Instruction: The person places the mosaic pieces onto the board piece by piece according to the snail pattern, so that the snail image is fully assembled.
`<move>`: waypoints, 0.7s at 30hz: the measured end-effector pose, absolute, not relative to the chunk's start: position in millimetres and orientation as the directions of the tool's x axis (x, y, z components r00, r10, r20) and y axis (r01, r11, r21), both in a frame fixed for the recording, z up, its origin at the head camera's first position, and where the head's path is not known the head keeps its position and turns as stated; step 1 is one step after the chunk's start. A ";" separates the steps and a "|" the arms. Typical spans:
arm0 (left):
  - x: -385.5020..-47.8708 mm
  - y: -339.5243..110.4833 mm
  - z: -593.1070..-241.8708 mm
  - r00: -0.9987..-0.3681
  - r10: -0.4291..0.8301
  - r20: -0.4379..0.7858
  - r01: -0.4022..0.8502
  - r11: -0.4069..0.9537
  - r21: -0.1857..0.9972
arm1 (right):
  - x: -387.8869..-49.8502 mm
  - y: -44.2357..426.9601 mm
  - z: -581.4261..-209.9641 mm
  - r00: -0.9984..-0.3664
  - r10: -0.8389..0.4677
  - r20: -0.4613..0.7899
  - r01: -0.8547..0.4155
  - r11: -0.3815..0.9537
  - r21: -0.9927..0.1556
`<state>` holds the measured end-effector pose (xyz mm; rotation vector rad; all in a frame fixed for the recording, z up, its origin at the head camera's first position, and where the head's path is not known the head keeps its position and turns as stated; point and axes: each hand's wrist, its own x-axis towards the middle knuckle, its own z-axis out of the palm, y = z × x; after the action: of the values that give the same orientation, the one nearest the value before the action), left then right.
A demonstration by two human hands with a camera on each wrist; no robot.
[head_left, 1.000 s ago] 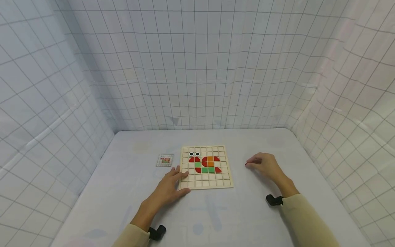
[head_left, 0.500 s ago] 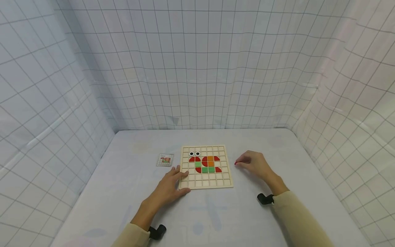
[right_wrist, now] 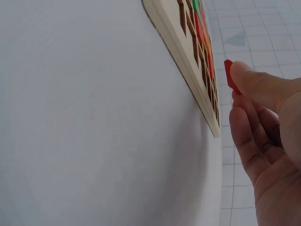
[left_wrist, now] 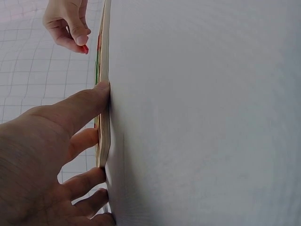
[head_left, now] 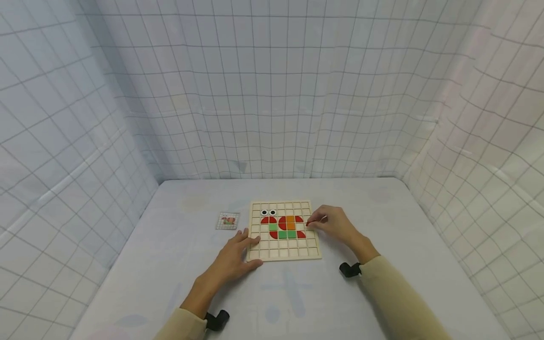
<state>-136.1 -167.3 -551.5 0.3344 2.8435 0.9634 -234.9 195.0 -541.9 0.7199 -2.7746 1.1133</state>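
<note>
A wooden grid board [head_left: 282, 254] lies flat, with red, green and orange tiles and two eye tiles [head_left: 268, 213] set in its cells. My left hand [head_left: 231, 257] rests at the board's near left corner, thumb on the front edge and fingers spread along the left side. Between thumb and fingertip my right hand [head_left: 335, 224] pinches a small red tile [right_wrist: 229, 75], held just above the board's right edge. In the left wrist view the same red tile [left_wrist: 85, 49] pokes out past the fingertips. Its full shape is hidden by the fingers.
A small picture card [head_left: 227, 221] with a similar coloured figure lies left of the board. The white-covered table [head_left: 182, 203] is bordered by grid-patterned curtains [head_left: 280, 118] at the back and both sides.
My right hand has moved left with the red tile, from the table right of the board to its right edge. The left hand and the board have stayed put.
</note>
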 end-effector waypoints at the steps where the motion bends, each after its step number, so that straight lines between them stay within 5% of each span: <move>1: -135.8 -167.2 -551.8 -0.968 0.247 -0.042 0.170 0.772 0.613 | -235.8 192.6 -542.4 -0.887 -0.403 0.226 -0.447 0.626 -0.639; 21: -134.1 -165.3 -550.7 -0.969 0.246 -0.024 0.180 0.767 0.616 | -248.7 177.4 -543.6 -0.851 -0.498 0.164 -0.493 0.653 -0.575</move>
<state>-134.1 -165.3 -550.7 0.3454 2.8551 0.9789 -248.7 177.4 -543.6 0.8590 -2.8634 0.9916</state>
